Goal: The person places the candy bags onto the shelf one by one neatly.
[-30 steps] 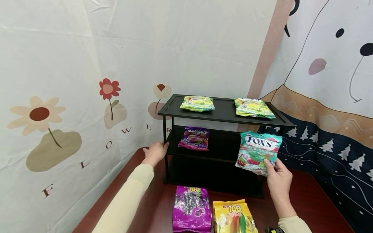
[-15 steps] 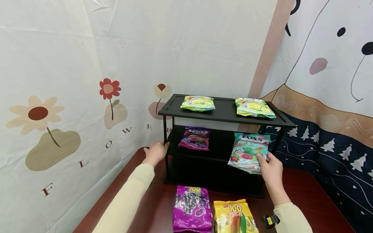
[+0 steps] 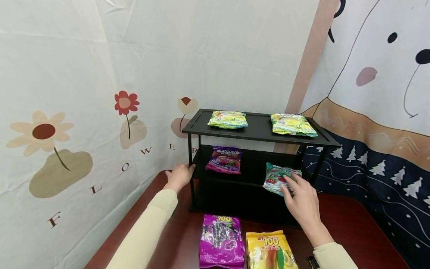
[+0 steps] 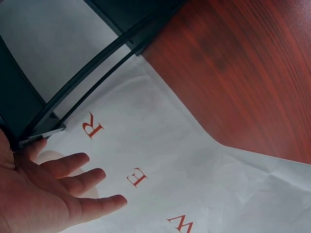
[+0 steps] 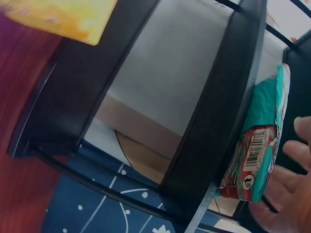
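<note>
A teal mint blossom candy bag (image 3: 277, 175) lies on the right end of the middle shelf of a black rack (image 3: 253, 177). My right hand (image 3: 304, 200) is just in front of this bag, fingers spread and loosely bent, gripping nothing; whether the fingertips touch it cannot be made out. In the right wrist view the bag (image 5: 257, 145) lies on the shelf board beside the fingers. At the rack's left post, my left hand (image 3: 179, 177) touches the frame, and its fingers (image 4: 104, 206) stretch out loosely. A purple berries candy bag (image 3: 224, 160) sits on the same shelf, at the left.
Two yellow-green candy bags (image 3: 228, 119) lie apart on the rack's top board. A purple candy bag (image 3: 221, 241) and a yellow candy bag (image 3: 271, 250) lie on the dark red table (image 3: 356, 228) before the rack. Printed cloth (image 3: 235, 56) hangs behind.
My right hand has carried the teal bag leftward to the middle shelf and let go of it. The bag went from upright to lying. My left hand has stayed at the post.
</note>
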`<state>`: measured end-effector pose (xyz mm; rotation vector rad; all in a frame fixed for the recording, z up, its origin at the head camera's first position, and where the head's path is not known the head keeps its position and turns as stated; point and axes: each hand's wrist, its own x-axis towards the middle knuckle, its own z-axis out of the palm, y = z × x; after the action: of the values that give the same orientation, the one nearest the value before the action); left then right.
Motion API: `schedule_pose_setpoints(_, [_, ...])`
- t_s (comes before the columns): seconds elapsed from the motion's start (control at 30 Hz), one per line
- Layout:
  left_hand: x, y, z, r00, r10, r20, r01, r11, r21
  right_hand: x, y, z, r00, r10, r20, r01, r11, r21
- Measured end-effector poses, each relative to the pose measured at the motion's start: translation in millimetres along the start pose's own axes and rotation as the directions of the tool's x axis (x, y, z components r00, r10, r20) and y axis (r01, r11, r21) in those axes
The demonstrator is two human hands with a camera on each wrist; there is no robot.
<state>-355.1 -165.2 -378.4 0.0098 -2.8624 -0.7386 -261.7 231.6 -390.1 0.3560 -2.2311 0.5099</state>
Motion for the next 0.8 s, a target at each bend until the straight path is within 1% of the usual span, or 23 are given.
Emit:
schedule_pose_setpoints(0.07, [0.0,-0.5,1.0,1.0,0.0,-0.006,0.0,1.0,-0.001,-2.3,1,2,0.997,-0.077,0.006,0.077,0.997,-0.026])
schedule_pose_setpoints(0.13, [0.1,-0.7,1.4,1.0,0.0,-0.01,0.0,1.0,-0.003,-3.8,1,4,0.99,-0.137,0.035,0.139,0.989,-0.057])
schedule_pose_setpoints(0.27, [0.7,-0.9,3.0,1.0,-0.004,-0.016,0.004,1.0,-0.007,-5.8,2,4,0.972,-0.216,0.098,0.227,0.965,-0.13])
schedule_pose_setpoints(0.37, [1.2,-1.1,4.5,1.0,-0.006,-0.017,0.006,1.0,-0.003,-7.0,3,4,0.961,-0.256,0.104,0.271,0.946,-0.177])
schedule_pose_setpoints(0.47, [1.4,-1.0,4.5,1.0,-0.008,-0.014,0.008,1.0,-0.002,-7.3,4,5,0.955,-0.281,0.096,0.295,0.934,-0.2])
schedule_pose_setpoints(0.57, [1.1,-1.0,4.1,1.0,-0.006,-0.013,0.006,1.0,-0.002,-7.2,5,6,0.954,-0.287,0.09,0.3,0.931,-0.209])
schedule_pose_setpoints(0.8, [0.1,-0.8,2.8,1.0,0.001,-0.019,-0.001,1.0,0.001,-6.6,10,10,0.966,-0.245,0.081,0.257,0.944,-0.206])
